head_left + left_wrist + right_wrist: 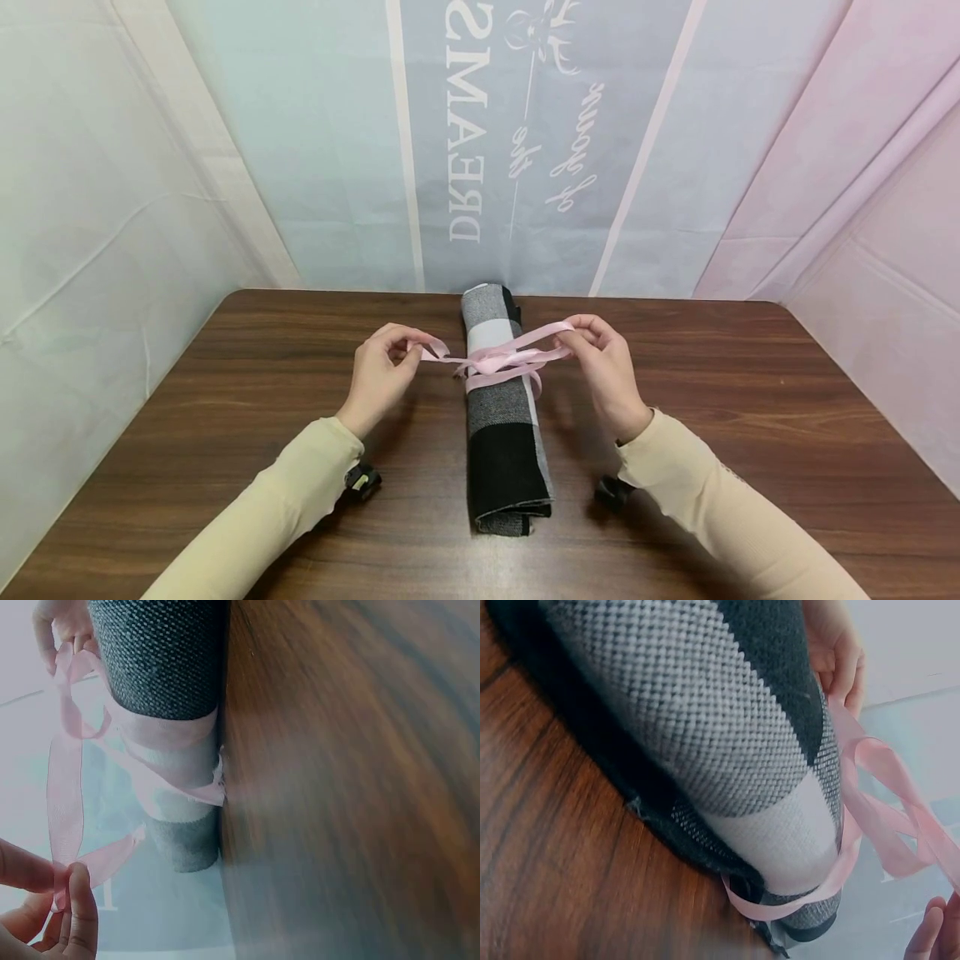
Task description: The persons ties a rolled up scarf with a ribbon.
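A rolled cloth (502,458) in black, grey and white checks lies lengthwise on the table. Around its middle runs a pink ribbon (495,381), crossed on top of the roll. My left hand (381,375) pinches one part of the ribbon between thumb and forefinger, left of the roll; in the left wrist view a short tail of ribbon (112,855) sticks out past those fingers. On the other side my right hand (603,367) pinches a ribbon loop, drawn out to the right above the table. The right wrist view shows the ribbon (889,795) twisted over the roll.
The brown wooden table (225,467) ends at the back against a hanging cloth backdrop (345,167) with printed lettering. Pale fabric walls (90,208) stand at the left and right. A dark wrist camera (363,482) sits under the left sleeve, another (613,492) under the right.
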Demonstrator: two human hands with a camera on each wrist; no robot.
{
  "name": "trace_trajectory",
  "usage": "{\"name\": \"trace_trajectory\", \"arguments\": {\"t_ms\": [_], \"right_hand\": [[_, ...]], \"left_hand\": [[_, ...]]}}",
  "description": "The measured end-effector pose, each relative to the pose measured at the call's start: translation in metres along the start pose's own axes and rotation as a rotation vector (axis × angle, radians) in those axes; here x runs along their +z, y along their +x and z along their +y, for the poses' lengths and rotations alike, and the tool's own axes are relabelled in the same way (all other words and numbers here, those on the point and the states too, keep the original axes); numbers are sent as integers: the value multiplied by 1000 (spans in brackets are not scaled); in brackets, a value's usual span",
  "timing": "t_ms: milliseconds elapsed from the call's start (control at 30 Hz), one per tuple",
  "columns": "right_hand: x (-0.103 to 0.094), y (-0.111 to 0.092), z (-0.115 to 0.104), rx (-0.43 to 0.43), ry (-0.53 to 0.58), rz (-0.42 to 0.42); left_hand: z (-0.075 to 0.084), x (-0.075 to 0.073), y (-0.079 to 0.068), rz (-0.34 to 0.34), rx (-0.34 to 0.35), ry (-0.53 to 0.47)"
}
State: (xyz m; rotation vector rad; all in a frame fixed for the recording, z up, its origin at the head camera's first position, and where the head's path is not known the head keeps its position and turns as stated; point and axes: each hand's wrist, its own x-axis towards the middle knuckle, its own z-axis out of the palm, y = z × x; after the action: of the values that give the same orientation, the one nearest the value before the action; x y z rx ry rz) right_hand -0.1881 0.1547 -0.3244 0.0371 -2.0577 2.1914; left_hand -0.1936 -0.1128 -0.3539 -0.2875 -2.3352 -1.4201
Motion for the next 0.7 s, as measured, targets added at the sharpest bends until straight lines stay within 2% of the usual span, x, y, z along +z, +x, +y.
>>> {"name": "trace_trajectory", "arguments": {"t_ms": [267,700], "right_hand": [[-7,4,5,0,-59,22],[-18,9,7,6,-75,72]], "left_hand": [[-6,-7,-2,-2,-16,13],[-12,-19,0,-16,-29,75]]}}
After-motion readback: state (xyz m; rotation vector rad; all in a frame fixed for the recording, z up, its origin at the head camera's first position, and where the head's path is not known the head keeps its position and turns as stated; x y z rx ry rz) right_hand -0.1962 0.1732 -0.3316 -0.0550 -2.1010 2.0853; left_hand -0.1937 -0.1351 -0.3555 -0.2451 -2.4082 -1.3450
